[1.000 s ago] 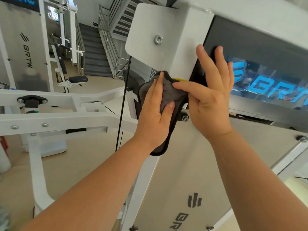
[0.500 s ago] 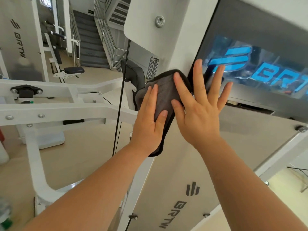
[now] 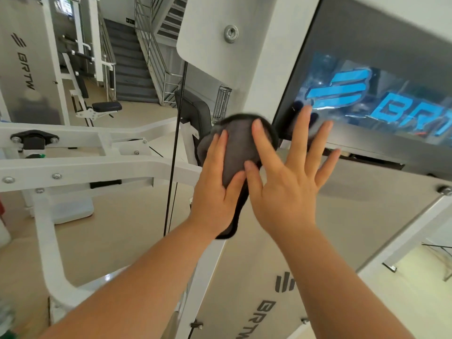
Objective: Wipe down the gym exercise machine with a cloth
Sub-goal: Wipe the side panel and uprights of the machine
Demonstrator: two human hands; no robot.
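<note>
A dark grey cloth (image 3: 238, 140) lies against the white upright post (image 3: 254, 77) of the gym machine. My left hand (image 3: 216, 189) presses it flat with straight fingers, thumb under its lower edge. My right hand (image 3: 288, 182) is spread wide beside it, index finger on the cloth, the other fingers over the edge of the dark panel (image 3: 381, 69) with the blue logo. The cloth's lower end hangs below my left wrist.
A black cable (image 3: 175, 143) runs down just left of my hands. White frame arms (image 3: 73, 167) stretch out to the left. A grey shroud (image 3: 342, 241) with a printed logo lies below the panel. Other machines, a seat (image 3: 106, 106) and stairs (image 3: 132, 62) stand behind.
Both hands and the cloth have slid down the post from the white plate. My right hand went from thumb on the cloth to fingers spread wide.
</note>
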